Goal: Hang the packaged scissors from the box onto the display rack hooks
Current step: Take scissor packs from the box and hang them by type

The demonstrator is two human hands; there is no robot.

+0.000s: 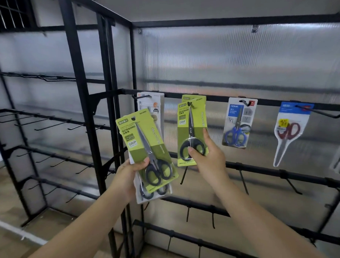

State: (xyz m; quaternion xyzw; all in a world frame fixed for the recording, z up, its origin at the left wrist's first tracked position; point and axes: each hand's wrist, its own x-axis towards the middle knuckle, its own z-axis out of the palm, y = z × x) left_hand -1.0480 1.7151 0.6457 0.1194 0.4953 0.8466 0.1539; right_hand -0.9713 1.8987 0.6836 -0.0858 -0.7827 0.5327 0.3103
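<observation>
A person's two bare forearms reached up toward a black metal display rack (pixel 231 98) built of square tubing, backed by ribbed, translucent plastic sheeting (pixel 239 55) with a dull grey sheen. The left hand (pixel 128 174) grasped a small fanned stack of flat packs, thumb pressed on the front one: a glossy green card (pixel 144 141) printed "SCISSORS" and "GRIP", holding steel-bladed scissors with black oval handles; at least one greyer pack (pixel 154 195) peeked out beneath it. The right hand (pixel 206 156) pinched the lower end of a matching green pack (pixel 190 132), thumb over the black handles, fingers curled round its right edge. That pack's punched hole sat at the tip of a thin black wire hook (pixel 190 104) on the top rail, in front of another green card already hanging there. Further left on the same rail hung a pale pack (pixel 151 102); to the right hung a blue-handled pair (pixel 238 122) on a grey and blue card, then a red-handled pair (pixel 289 132) in a clear blister. Lower rails carried bare, slanting wire hooks (pixel 244 182).
</observation>
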